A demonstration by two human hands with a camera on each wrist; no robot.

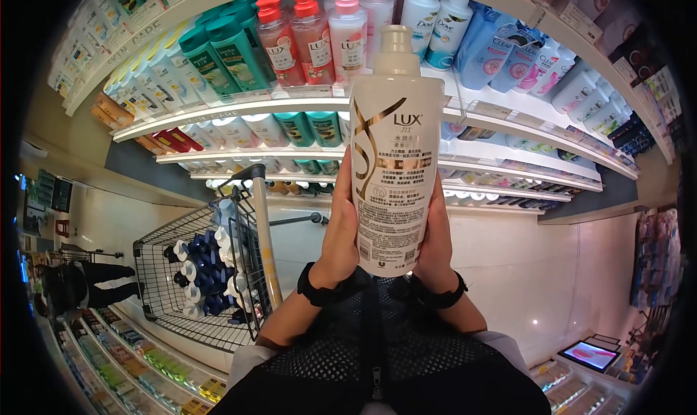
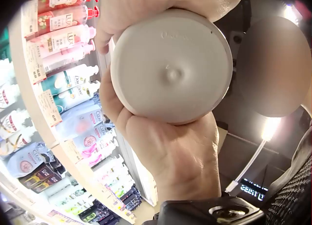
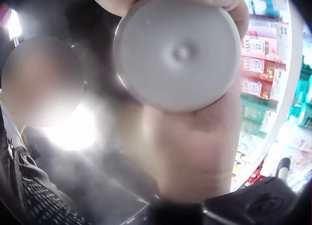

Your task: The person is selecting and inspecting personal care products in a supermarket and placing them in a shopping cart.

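Observation:
A large cream LUX pump bottle (image 1: 396, 168) is held upright between both hands in the head view, its printed label facing the camera. My left hand (image 1: 340, 230) grips its left side and my right hand (image 1: 435, 237) its right side, with most fingers hidden behind it. The left wrist view shows the round bottle base (image 2: 170, 66) with the left hand (image 2: 170, 152) around it. In the right wrist view the base (image 3: 178, 54) lies against the right hand (image 3: 195, 142).
Shelves (image 1: 327, 99) of pump bottles and shampoos stretch across the front. A wire shopping cart (image 1: 200, 270) holding several dark and white bottles stands at the left. A lit screen (image 1: 589, 355) is at the lower right, and a person's dark-clothed legs (image 1: 109, 273) show at the far left.

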